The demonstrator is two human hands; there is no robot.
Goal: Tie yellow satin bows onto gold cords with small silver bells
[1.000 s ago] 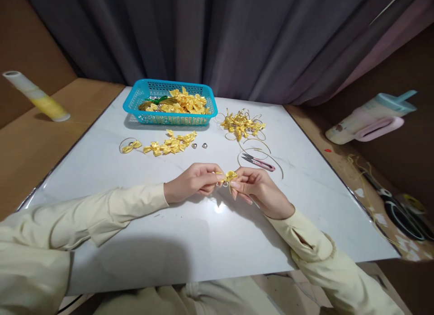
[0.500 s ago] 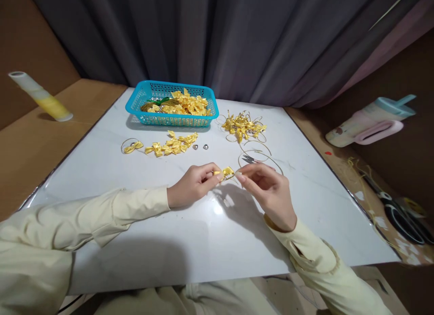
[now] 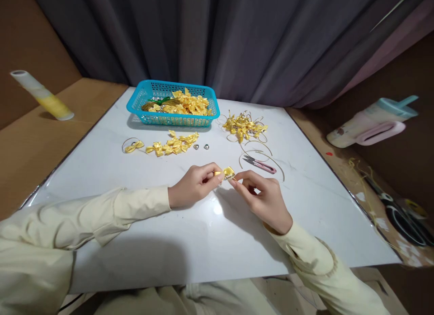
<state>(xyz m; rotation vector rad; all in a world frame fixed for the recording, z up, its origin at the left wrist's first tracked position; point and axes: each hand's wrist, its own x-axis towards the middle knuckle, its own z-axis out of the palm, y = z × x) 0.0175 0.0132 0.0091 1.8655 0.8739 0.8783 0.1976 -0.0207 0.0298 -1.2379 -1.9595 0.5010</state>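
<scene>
Between thumb and forefinger, my left hand (image 3: 195,186) pinches a yellow satin ribbon bow (image 3: 228,171) over the middle of the table. At the bow's right edge, my right hand (image 3: 266,197) has its thumb and forefinger closed on a thin gold cord (image 3: 233,176), mostly hidden by the fingertips. Pink-handled thread snips (image 3: 260,163) lie just beyond my right hand, beside loose curled cords (image 3: 280,163). Past my left hand lies a row of yellow bows (image 3: 176,144), with two small silver bells (image 3: 206,146) at its right end.
A blue plastic basket (image 3: 172,121) holds bows and green and gold material at the back. Right of it lies a pile of corded bows (image 3: 244,125). A looped cord with a bow (image 3: 134,146) lies left. A tumbler (image 3: 369,123) and black scissors (image 3: 403,220) are at the right.
My right hand has moved slightly left and down, its fingertips now closer against the bow. The pink-handled snips behind it have come into fuller view. My left hand stays on the bow.
</scene>
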